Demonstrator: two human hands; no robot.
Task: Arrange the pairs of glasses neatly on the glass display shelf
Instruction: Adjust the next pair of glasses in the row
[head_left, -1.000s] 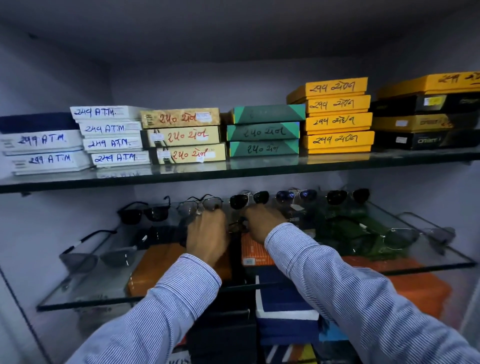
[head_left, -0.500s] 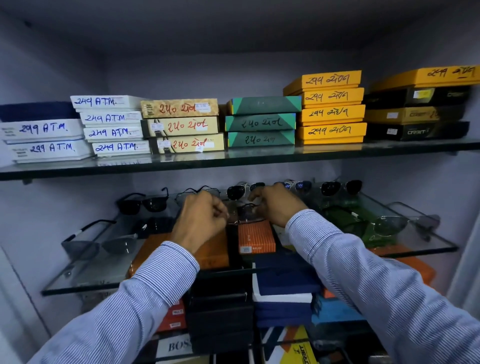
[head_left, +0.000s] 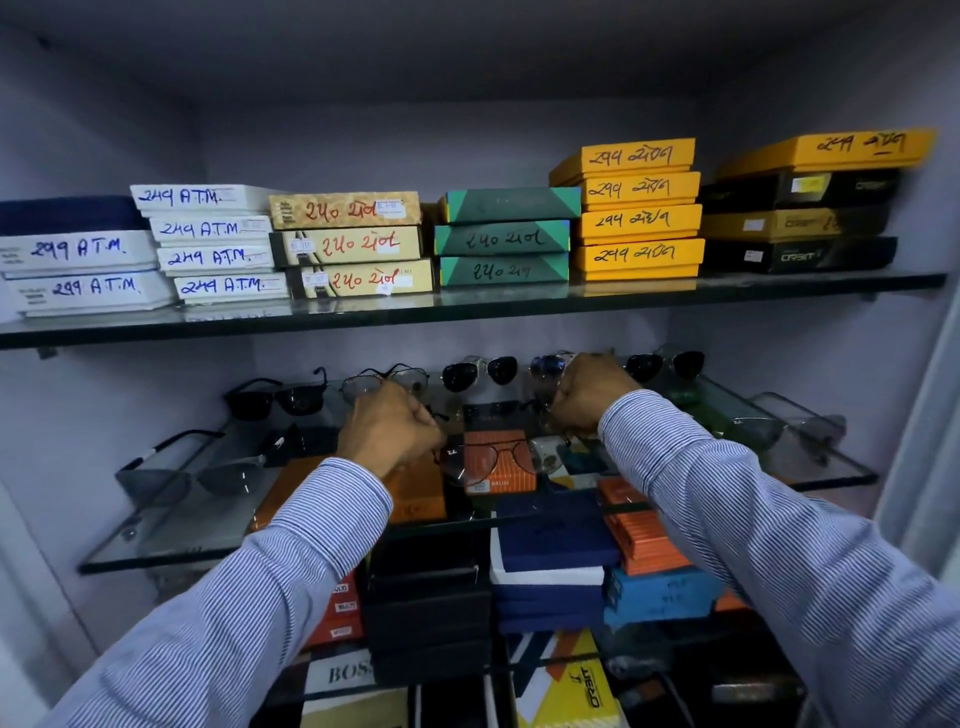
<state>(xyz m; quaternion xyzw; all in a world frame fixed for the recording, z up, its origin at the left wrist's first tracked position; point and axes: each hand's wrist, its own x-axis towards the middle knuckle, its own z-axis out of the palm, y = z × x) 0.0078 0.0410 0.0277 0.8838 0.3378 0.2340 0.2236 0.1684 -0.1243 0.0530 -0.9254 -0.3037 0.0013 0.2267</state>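
Observation:
A thin wire-framed pair of glasses (head_left: 488, 464) with clear lenses hangs just above the middle glass shelf (head_left: 156, 558). My left hand (head_left: 389, 428) is closed on its left temple and my right hand (head_left: 587, 397) on its right temple. Along the shelf's back stand black sunglasses (head_left: 275, 397), a wire clear-lens pair (head_left: 384, 379), dark aviators (head_left: 478, 371), a blue-lens pair (head_left: 545, 366) partly hidden by my right hand, and another dark pair (head_left: 665, 364). A grey pair (head_left: 187, 475) lies at the shelf's left and a clear pair (head_left: 795, 426) at its right.
The upper glass shelf (head_left: 467, 312) carries stacks of labelled white, tan, green, yellow and black boxes. Under the middle shelf, orange, navy and blue boxes (head_left: 550, 545) are piled. Side walls close the cabinet in on the left and right.
My hands have drawn apart and come toward the shelf's front, and the wire-framed pair now stretches open between them. The camera view has shifted slightly.

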